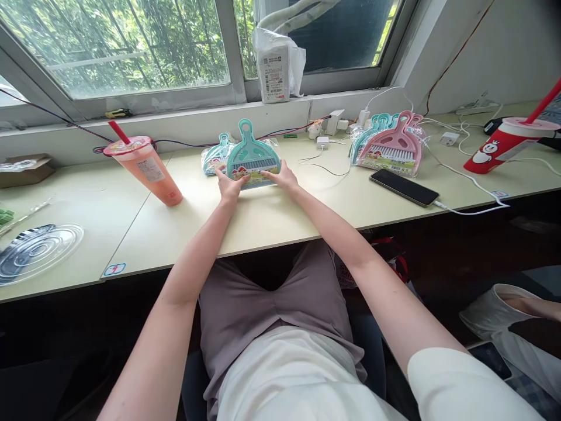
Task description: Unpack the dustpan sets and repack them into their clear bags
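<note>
Upright between my hands stands a teal mini dustpan and brush set [250, 153], with a printed label across its lower part. My left hand [231, 183] grips its lower left side, thumb on the label. At the lower right side, my right hand [284, 176] holds the same set, thumb also on the front. Close behind it on the left is another teal dustpan set [216, 156] in clear wrap. Farther right, several wrapped sets lean together, a pink dustpan set [394, 146] in front of teal ones.
A tilted-looking pink drink cup [149, 172] with a red straw stands left. To the right lie a black phone [404, 187] on a white cable and a red cup [495, 146]. A clear plastic lid [48, 251] rests far left. Someone sits at the lower right.
</note>
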### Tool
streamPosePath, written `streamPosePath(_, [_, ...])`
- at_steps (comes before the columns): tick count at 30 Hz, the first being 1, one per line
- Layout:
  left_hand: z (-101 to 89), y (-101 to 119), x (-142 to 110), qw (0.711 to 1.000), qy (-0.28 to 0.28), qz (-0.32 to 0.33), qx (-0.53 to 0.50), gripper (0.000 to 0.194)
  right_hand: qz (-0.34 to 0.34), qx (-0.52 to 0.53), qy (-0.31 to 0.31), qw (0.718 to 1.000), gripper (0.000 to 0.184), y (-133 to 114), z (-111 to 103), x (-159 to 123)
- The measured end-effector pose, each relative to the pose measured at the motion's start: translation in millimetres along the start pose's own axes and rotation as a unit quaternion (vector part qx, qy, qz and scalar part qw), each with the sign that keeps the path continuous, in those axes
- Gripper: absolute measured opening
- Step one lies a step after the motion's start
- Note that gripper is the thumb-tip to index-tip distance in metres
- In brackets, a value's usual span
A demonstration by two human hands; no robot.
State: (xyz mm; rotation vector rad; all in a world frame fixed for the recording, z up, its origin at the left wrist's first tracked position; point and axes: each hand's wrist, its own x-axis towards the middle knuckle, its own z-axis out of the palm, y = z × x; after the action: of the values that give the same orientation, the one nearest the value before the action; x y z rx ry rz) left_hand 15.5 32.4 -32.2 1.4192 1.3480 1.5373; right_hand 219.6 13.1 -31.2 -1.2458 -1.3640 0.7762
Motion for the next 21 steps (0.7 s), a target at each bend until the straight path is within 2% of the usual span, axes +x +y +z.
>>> streamPosePath(3, [2.2,4.8,-6.8,0.999,-0.005,0.026,0.027,0.082,0.014,-0.047,0.054,0.997,0.066,-9.3,0.6,-7.6])
streamPosePath(8, [4.1,9.5,-13.6,0.998,-0.007,0.043,0.034,0.074,-0.008,-0.012,0.021,1.0,0.065,-16.1,-2.3,-10.6])
streamPosePath(14, [3.6,11.3,-11.6,0.998,0.004,0.051,0.035,0.056,0.02,-0.022,0.04,0.999,0.064,-15.1,-3.2,-7.8])
streamPosePath(17, [2.7,13.2,-11.4,0.998,0.01,0.034,0.042,0.054,0.029,-0.007,0.032,0.999,0.061,-13.0,-2.5,-5.3])
streamPosePath(21, [0.8,16.2,-11.9,1.0,-0.009,0.002,0.014,0.057,0.02,0.037,0.018,0.999,0.048,-9.4,-2.4,-1.4])
